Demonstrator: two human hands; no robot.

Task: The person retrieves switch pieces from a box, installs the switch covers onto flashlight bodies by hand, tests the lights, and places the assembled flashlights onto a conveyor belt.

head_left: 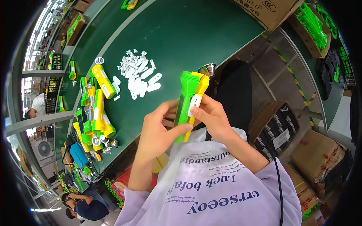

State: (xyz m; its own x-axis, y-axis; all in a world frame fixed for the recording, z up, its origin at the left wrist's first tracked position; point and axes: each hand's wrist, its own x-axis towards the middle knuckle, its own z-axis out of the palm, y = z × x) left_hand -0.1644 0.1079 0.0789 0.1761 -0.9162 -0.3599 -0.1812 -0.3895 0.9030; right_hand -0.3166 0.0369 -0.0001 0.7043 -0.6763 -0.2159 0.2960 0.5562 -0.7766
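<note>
In front of my chest I hold a green and yellow flashlight housing (187, 90), its wide end pointing away from me. My left hand (156, 130) grips the green side, with the thumb across the lower body. My right hand (214, 117) holds the yellow side, its thumb pressed on a white switch cover (194, 102) on the housing. Just beyond the wide end is a silver reflector cup (207, 69); whether it is joined to the housing I cannot tell. Small white plastic parts (132, 64) and larger white covers (138, 87) lie in a loose heap on the green table (181, 34).
Several green and yellow flashlights (98, 109) are piled at the table's left, with reflectors beside them. A cardboard box (269, 13) stands at the far right corner. On the floor at right is a carton of dark parts (277, 128). Another person (88, 207) sits at lower left.
</note>
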